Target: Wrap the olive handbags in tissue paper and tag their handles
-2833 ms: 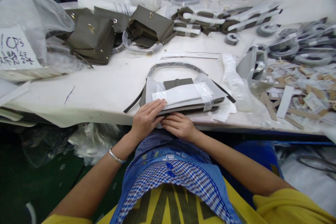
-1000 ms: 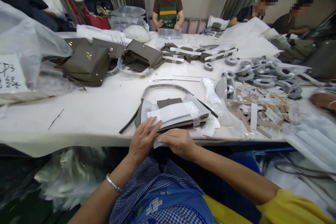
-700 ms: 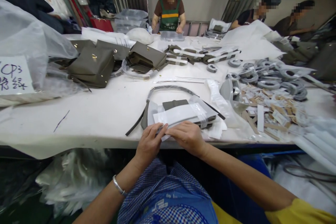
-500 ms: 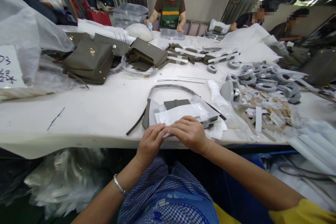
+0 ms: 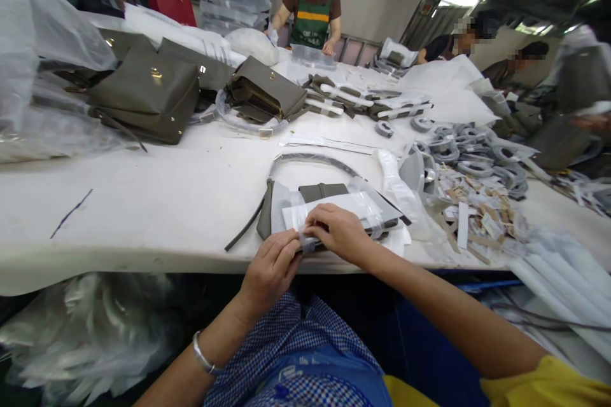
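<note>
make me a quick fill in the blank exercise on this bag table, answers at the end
1. Of the near and far edges of the wrapped bag, the left hand and right hand are at the ____ one.
2. A silver bracelet circles the person's ____ wrist.
3. Across the table, a co-worker wears a ____ apron with one orange band.
4. The pile of scraps lies to the person's ____.

Missing words: near; left; green; right.
</note>
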Tool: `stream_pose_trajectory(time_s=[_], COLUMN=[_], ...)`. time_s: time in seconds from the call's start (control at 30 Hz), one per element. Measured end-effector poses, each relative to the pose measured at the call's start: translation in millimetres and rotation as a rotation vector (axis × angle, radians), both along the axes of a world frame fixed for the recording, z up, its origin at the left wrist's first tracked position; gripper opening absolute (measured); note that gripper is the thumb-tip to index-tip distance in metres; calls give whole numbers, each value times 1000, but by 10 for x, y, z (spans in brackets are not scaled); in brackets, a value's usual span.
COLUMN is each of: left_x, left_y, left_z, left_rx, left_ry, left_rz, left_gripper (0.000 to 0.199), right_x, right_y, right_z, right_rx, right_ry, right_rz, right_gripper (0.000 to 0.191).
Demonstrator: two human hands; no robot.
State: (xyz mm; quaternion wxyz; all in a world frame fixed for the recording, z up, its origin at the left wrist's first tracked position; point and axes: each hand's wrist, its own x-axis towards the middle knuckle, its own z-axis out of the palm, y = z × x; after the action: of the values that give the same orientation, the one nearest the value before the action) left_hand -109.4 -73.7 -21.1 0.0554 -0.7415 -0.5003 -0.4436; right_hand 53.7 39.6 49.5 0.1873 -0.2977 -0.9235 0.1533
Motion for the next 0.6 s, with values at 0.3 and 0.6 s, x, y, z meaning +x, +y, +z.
stream_pose_trajectory(time_s=[0.3,0.6], left_x=[-94,20], left_y=[-26,-31], left_z=[-48,101], left_rx=[28,-63], left_ry=[273,327], left_rz=[-13,105], left_gripper=[56,55], right_x=[-124,96], right_y=[38,42], right_z=[180,138], right_rx=[-43,-76], right_ry=[-216,80], right_rz=[-96,-22], right_gripper=[13,5])
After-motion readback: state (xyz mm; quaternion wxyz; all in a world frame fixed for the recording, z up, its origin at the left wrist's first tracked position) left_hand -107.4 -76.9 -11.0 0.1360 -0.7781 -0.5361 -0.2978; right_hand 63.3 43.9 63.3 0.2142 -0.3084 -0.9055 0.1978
